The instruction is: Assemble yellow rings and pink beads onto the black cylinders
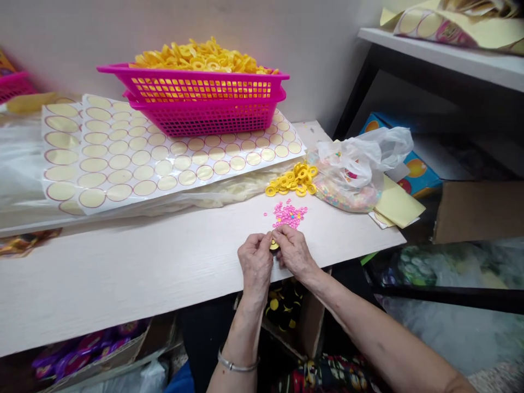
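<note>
Between my two hands, at the table's front edge, is a small round yellow and black disc (pixel 274 245). My left hand (pixel 256 259) pinches it from the left, thumb and fingers closed. From the right, my right hand (pixel 295 252) grips the same disc; its fingers partly cover it. Just beyond my fingertips lies a scatter of tiny pink beads (pixel 290 214), with a few blue and yellow ones among them. Behind the beads sits a heap of yellow plastic rings (pixel 301 177). Below the table edge, a cardboard box (pixel 313 327) holds yellow and black discs (pixel 284 305).
Stacked pink baskets (pixel 213 117) full of yellow rings (pixel 204 57) stand on sheets of oval stickers (pixel 118 177). Right of the rings lies a clear plastic bag (pixel 347 188) of coloured beads, beside yellow paper (pixel 399 202). A white shelf (pixel 446 57) juts out at upper right.
</note>
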The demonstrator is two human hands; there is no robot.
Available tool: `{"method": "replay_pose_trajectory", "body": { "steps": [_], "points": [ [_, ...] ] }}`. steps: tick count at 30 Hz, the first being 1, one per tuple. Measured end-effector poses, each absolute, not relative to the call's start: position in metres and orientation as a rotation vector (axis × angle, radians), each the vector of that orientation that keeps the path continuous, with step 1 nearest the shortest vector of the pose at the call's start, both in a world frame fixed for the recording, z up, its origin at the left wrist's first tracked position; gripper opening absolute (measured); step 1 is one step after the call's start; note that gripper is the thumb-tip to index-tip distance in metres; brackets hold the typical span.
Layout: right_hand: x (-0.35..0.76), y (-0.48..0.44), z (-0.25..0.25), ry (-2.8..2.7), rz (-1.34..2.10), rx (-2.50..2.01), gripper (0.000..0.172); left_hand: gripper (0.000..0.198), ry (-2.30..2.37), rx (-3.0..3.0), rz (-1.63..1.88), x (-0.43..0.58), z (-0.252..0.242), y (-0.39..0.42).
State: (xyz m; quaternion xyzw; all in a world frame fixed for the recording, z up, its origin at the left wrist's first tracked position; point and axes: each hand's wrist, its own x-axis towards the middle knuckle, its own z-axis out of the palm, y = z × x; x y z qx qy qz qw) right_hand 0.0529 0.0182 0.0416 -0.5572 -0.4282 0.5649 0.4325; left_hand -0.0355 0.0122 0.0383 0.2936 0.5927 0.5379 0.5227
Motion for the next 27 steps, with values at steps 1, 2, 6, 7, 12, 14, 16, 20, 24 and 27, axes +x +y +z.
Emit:
{"method": "replay_pose_trajectory", "body": {
  "steps": [1, 2, 6, 7, 12, 14, 16, 20, 24, 27],
  "points": [
    [0.053, 0.018, 0.042, -1.041, 1.445, -1.387, 0.02, 0.029, 1.412, 0.732, 1.271, -0.037, 0.037, 0.013],
    [0.054, 0.019, 0.041, -1.019, 1.489, -1.378, 0.021, 0.029, 1.396, 0.75, 1.25, -0.039, 0.036, 0.013],
    [0.054, 0.021, 0.036, -0.99, 1.586, -1.327, 0.029, 0.037, 1.296, 0.799, 1.167, -0.049, 0.029, 0.012],
    [0.053, 0.022, 0.034, -0.989, 1.568, -1.329, 0.03, 0.039, 1.262, 0.832, 1.159, -0.052, 0.027, 0.011],
    [0.052, 0.02, 0.034, -0.956, 1.435, -1.278, 0.034, 0.048, 1.094, 1.039, 1.119, -0.058, 0.026, 0.009],
    [0.056, 0.013, 0.036, -0.918, 1.439, -1.211, 0.039, 0.041, 1.149, 1.162, 1.144, -0.058, 0.03, 0.006],
    [0.065, 0.002, 0.039, -0.809, 1.454, -1.151, 0.045, 0.033, 1.206, 1.276, 1.184, -0.059, 0.035, 0.001],
    [0.088, -0.025, 0.047, -0.617, 1.706, -0.933, 0.046, 0.033, 1.129, 1.454, 1.221, -0.058, 0.049, -0.016],
    [0.106, -0.045, 0.052, -0.694, 1.988, -0.662, 0.047, 0.032, 1.04, 1.7, 1.224, -0.051, 0.06, -0.032],
    [0.114, -0.051, 0.054, -0.762, 2.008, -0.648, 0.047, 0.024, 0.983, 1.976, 1.148, -0.042, 0.065, -0.038]
  ]
}}
